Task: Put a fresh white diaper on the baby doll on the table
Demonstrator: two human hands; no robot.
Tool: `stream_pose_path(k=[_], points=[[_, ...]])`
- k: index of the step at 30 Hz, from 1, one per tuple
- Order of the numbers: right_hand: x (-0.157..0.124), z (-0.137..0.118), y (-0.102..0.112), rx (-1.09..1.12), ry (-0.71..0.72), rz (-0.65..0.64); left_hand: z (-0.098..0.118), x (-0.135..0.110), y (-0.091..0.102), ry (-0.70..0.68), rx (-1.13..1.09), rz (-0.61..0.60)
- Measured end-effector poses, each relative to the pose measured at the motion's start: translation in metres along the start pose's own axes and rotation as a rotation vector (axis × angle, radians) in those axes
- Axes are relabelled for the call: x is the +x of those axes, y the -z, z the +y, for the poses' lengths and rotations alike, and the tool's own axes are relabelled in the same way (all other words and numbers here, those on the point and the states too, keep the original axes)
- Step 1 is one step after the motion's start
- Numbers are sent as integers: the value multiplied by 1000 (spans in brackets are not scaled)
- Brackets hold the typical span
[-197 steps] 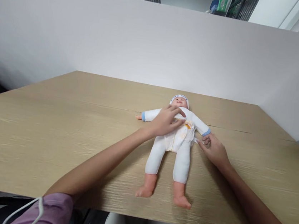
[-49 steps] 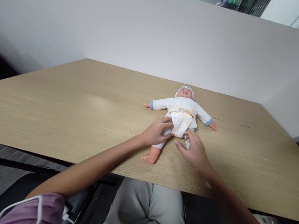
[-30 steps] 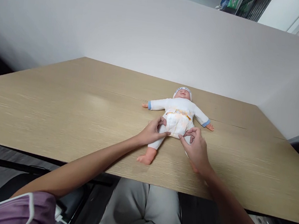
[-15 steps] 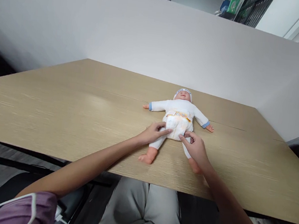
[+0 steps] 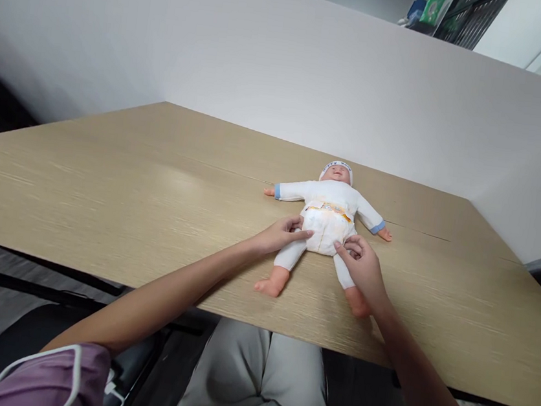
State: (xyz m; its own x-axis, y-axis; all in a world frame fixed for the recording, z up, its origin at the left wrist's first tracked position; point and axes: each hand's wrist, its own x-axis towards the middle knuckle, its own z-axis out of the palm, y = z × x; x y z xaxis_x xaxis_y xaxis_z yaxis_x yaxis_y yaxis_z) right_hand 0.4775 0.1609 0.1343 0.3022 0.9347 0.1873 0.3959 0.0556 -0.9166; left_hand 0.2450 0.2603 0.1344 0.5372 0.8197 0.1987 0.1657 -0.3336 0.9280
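Note:
A baby doll (image 5: 334, 194) in a white suit with blue cuffs and a white headband lies on its back, arms spread and feet toward me. Around its hips is a white diaper (image 5: 325, 230) with an orange printed band at the waist. My left hand (image 5: 288, 234) pinches the diaper's edge at the leg on the left side, thumb on top. At the opposite leg, my right hand (image 5: 358, 258) has thumb and fingers closed on the other edge. The fingertips of both hands are partly hidden against the diaper and the doll's legs.
The doll rests on a wide wooden table (image 5: 155, 183), near its front edge. A pale partition wall (image 5: 275, 73) rises behind the table. My legs (image 5: 260, 378) are under the front edge, and a dark chair (image 5: 15, 337) stands at lower left.
The view has shifted slightly, so the doll and table sit a little differently. Both hands stay at the diaper's leg edges; the right fingers have moved slightly outward along theirs.

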Motion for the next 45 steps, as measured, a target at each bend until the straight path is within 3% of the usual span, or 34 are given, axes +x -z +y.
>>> stream_pose_path(k=[3,8,13,20,26,31,34,37,41,45], points=[[0,-6,4,-84,-11,12,3,0,1,34,33,-74],[-2,-10,6,-187,41,-16,6,-1,2,61,98,-41],[-1,-12,2,-314,127,-42,6,-2,1,83,12,-43],[6,-6,10,-4,-12,-200,10,-2,-2,131,-190,-43],[-6,-15,17,-112,20,-27,12,-6,4,145,-303,-1],[2,-5,34,-207,159,71,7,-9,29,67,-33,67],[37,15,48,-356,285,223,-4,10,42,-60,319,205],[83,38,53,-619,460,324,-17,46,50,-130,707,323],[117,63,48,-754,475,245,-35,84,54,-20,893,251],[115,72,44,-731,429,173,-42,91,54,24,899,207]])
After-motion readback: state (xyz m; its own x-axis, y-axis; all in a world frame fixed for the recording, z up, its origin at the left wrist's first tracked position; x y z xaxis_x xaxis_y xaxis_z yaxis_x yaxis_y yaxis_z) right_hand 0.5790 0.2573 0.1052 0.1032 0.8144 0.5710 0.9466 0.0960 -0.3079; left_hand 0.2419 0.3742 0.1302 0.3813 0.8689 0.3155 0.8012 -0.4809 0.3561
